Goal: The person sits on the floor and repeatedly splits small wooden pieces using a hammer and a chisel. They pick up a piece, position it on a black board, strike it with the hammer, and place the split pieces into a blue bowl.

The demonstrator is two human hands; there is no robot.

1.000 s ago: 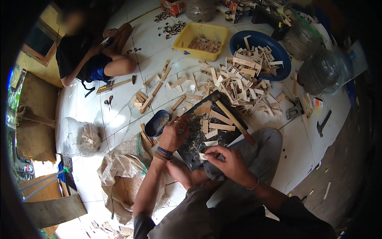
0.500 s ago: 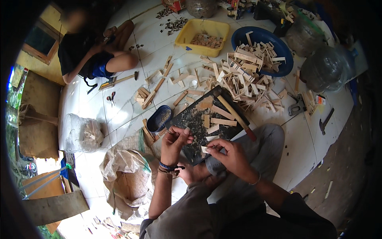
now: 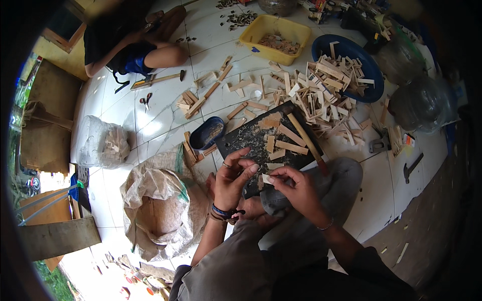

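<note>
White tiled floor (image 3: 155, 108): beneath me.
Left hand (image 3: 233, 185): fingers curled (whether they grip anything, I can't tell).
Right hand (image 3: 292, 188): I'm pinching a small wood piece (image 3: 267, 179), three o'clock from my left.
Black board (image 3: 240, 143): twelve o'clock, just beyond.
Wood pile (image 3: 324, 95): one o'clock, farther.
Yellow tub (image 3: 273, 54): twelve o'clock, farthest.

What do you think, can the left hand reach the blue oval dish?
Probably yes: the left hand is near the blue oval dish, whose top is open, and nothing tall seems to stand between them.
</note>
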